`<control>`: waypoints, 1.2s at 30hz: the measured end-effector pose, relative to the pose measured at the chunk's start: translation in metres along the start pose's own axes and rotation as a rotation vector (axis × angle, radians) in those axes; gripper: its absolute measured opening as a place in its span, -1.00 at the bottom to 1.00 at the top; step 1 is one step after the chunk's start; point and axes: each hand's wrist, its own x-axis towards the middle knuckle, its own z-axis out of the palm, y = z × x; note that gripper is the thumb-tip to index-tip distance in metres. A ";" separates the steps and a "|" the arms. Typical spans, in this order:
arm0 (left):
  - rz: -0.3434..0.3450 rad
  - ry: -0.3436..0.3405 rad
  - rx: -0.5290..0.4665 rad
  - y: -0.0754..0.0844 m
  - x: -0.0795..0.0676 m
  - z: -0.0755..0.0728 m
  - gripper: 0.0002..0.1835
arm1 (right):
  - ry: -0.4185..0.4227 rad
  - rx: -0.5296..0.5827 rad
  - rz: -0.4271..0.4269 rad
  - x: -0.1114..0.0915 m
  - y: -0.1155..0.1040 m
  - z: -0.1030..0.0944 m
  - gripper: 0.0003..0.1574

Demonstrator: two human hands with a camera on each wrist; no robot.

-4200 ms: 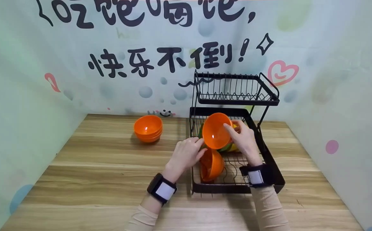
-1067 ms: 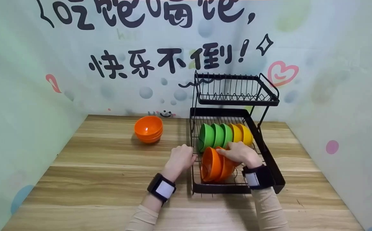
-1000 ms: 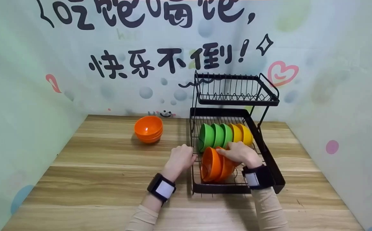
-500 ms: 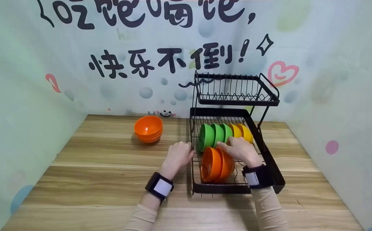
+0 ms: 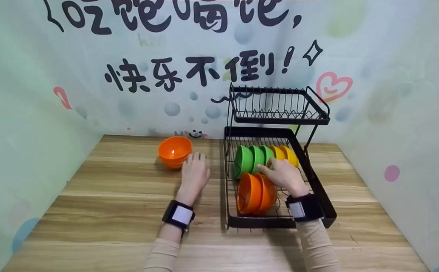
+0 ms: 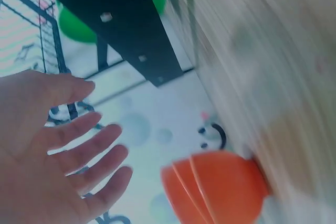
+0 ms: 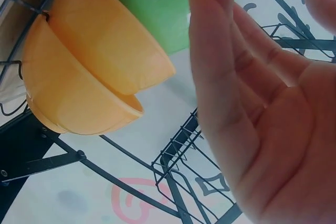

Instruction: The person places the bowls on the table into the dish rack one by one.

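My left hand (image 5: 196, 172) is beside a stack of orange bowls (image 5: 174, 149) on the table. In the left wrist view its fingers are spread and loosely bent, apart from the stacked bowls (image 6: 226, 184). My right hand (image 5: 284, 175) hovers over the dish rack (image 5: 279, 223), holding nothing, its fingers relaxed. Just below it, two orange bowls (image 5: 250, 193) stand on edge in the front row. Behind them are green bowls (image 5: 244, 160) and two yellow bowls (image 5: 289, 158), also on edge. The right wrist view shows the yellow bowls (image 7: 79, 87) close to that hand without contact.
Above the rack's back end is an upper tier (image 5: 279, 121) of black wire. The wooden table (image 5: 121, 211) reaches a printed cloth backdrop (image 5: 147, 109) behind, with pale cloth walls at both sides.
The right hand set an orange bowl into the rack beside the first, let go and rose slightly. My left hand left the rack's left edge and moved left to the stacked bowls.
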 end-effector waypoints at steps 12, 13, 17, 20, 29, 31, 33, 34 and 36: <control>-0.070 0.186 -0.013 -0.042 -0.006 0.007 -0.80 | 0.024 -0.017 0.016 -0.002 0.002 -0.002 -0.49; -0.071 0.174 -0.015 -0.044 -0.006 0.007 -0.82 | 0.021 -0.017 0.016 -0.002 0.002 -0.002 -0.49; -0.089 0.107 -0.025 -0.046 -0.007 0.004 -0.82 | 0.013 -0.013 0.017 -0.002 0.002 -0.003 -0.49; -0.099 0.074 -0.023 -0.047 -0.007 0.003 -0.82 | 0.010 -0.008 0.017 -0.002 0.002 -0.003 -0.49; -0.078 0.096 -0.008 -0.049 -0.006 0.002 -0.82 | 0.011 -0.002 0.013 -0.002 0.001 -0.004 -0.49; -0.069 0.098 -0.007 -0.049 -0.006 0.001 -0.83 | 0.010 0.001 0.014 -0.002 0.001 -0.004 -0.49; -0.056 0.103 -0.001 -0.049 -0.007 0.001 -0.84 | 0.017 -0.004 0.006 -0.003 0.001 -0.004 -0.49; -0.053 0.101 -0.002 -0.049 -0.007 0.001 -0.84 | 0.022 -0.008 0.004 -0.003 0.001 -0.004 -0.49; -0.051 0.095 -0.007 -0.048 -0.008 0.000 -0.85 | 0.029 -0.017 -0.001 -0.002 0.002 -0.004 -0.49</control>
